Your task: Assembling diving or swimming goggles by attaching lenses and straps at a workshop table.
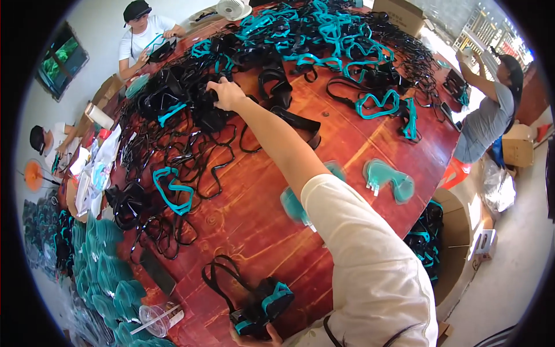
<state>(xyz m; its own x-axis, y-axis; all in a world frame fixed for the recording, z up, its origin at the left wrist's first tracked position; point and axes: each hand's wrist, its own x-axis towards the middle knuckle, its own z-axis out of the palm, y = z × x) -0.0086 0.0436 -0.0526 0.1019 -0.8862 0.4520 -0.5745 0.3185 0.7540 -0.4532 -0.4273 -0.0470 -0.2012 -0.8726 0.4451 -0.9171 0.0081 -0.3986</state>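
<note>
At the lower edge my left hand is closed on a diving mask with a black skirt, teal frame parts and a looped black strap. My right arm stretches far across the table. At its end, my right hand reaches into a heap of black mask skirts, fingers curled down. What those fingers grip is hidden among the black pieces. Under and beside my right forearm lie clear teal-tinted lens covers. A loose teal frame rests left of centre, near tangled black straps.
The red wooden table bears a big pile of teal frames at the back. A plastic cup with a straw and a dark phone-like slab lie lower left, beside stacked teal covers. Several people work around the table. A carton stands right.
</note>
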